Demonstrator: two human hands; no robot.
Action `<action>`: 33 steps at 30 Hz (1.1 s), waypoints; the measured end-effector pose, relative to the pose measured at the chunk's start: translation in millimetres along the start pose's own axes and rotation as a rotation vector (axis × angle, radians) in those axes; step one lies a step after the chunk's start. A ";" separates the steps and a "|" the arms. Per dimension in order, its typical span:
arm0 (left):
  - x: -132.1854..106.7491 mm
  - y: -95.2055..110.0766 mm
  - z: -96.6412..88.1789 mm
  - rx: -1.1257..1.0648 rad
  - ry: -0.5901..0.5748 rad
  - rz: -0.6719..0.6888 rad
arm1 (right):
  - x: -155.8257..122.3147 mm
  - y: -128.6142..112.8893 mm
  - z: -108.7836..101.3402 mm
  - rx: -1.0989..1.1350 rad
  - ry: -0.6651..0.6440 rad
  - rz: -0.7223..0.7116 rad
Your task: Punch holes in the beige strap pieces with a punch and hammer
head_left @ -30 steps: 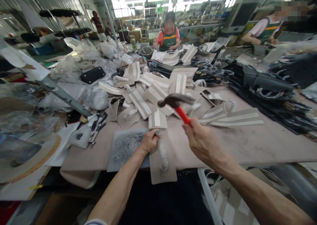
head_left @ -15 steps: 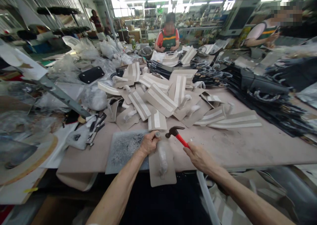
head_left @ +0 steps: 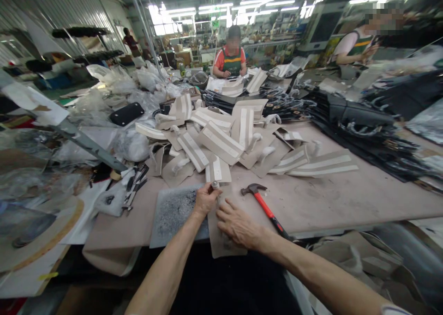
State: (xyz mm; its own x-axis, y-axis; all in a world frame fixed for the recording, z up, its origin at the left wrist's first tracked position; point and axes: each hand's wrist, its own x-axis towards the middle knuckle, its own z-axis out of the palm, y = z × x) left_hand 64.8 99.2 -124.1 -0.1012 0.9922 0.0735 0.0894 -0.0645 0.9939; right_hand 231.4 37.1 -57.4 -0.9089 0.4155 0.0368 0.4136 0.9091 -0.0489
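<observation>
My left hand is closed round a short metal punch, its round top standing up above the fingers. Under it lies a grey-beige bag panel, whose near end reaches past the table's edge. My right hand rests over this panel with fingers apart, beside the left hand, and hides the panel's plastic-wrapped handle. To the right a claw hammer with a red and black grip lies on the table, untouched.
A speckled board lies left of the panel. Beyond is a heap of grey-beige panels with white strips. Dark bag pieces are stacked at right. Hand tools and a slanting metal bar are at left. A co-worker sits opposite.
My right hand has let go of the hammer, which now lies on the table, and has moved left onto the panel. The left hand still grips the punch.
</observation>
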 end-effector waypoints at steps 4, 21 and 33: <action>6.7 44.6 -14.5 -0.217 0.260 0.033 | 6.9 -11.3 -7.0 -0.120 -0.041 0.322; -3.9 3.8 8.8 -0.032 0.011 -0.017 | 35.7 -17.7 25.3 0.342 0.150 1.034; -2.1 -7.4 2.2 -0.091 -0.081 -0.086 | 26.3 -20.0 39.4 0.779 0.242 1.150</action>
State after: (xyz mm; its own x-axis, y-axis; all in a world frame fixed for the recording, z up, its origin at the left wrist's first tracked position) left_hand 66.5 97.8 -131.7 -0.0236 0.9996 -0.0150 -0.0072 0.0149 0.9999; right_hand 197.0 28.8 -94.8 -0.0239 0.9714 -0.2362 0.7002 -0.1524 -0.6975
